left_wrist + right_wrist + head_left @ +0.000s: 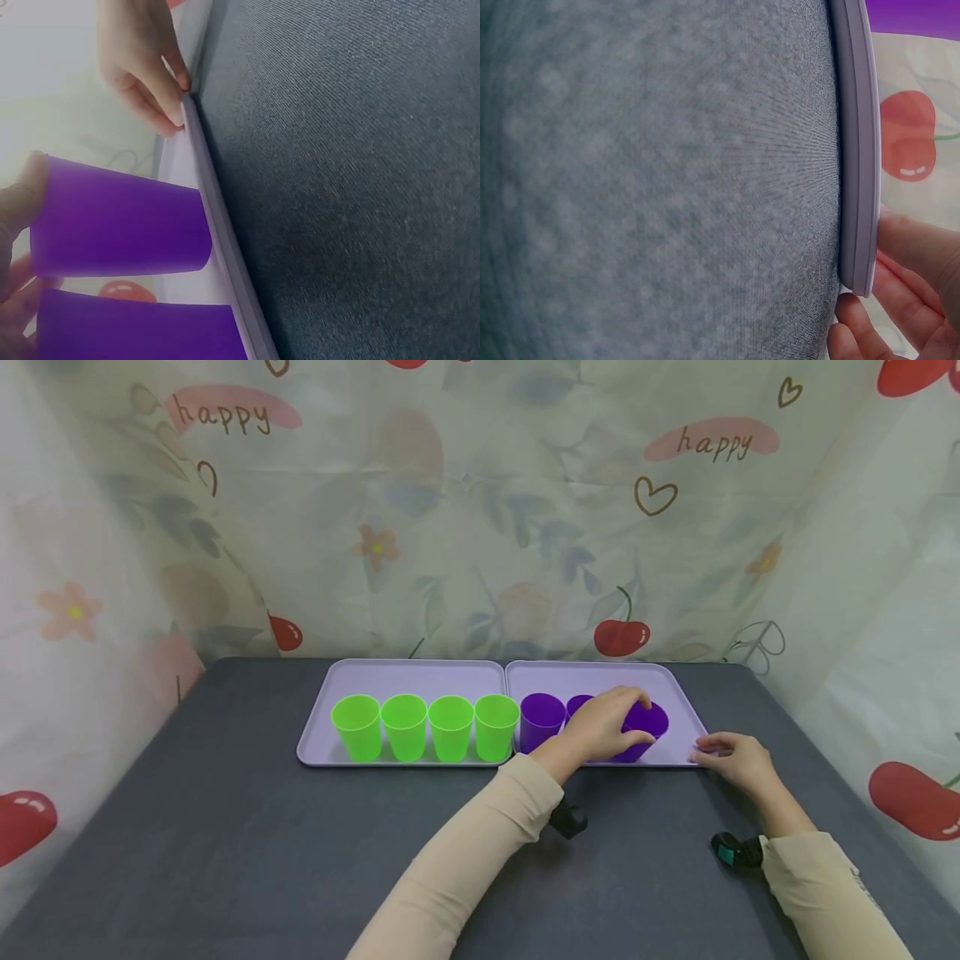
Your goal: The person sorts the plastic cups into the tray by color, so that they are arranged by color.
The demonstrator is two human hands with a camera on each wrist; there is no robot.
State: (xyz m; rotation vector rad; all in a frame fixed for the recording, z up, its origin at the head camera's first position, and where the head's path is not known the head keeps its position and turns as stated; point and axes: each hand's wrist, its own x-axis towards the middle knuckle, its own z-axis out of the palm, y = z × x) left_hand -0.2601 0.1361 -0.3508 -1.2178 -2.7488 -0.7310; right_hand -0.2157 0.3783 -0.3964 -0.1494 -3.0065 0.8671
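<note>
My left hand [600,727] reaches across to the right tray [585,672] and holds a purple cup [648,718] near its rim, thumb and fingers on opposite sides. In the left wrist view this purple cup [120,221] has its base by the tray's front edge, beside another purple cup [139,330]. More purple cups [542,722] stand to the left, partly hidden by the hand. At the front right corner of the same tray, my right hand [738,762] grips the tray edge; the right wrist view shows its thumb [915,240] against the rim.
A second lilac tray [420,670] adjoins on the left, with several green cups [405,727] in a row along its front. Both trays lie on a dark grey tabletop [225,827]. Patterned cloth [465,527] hangs behind and at both sides.
</note>
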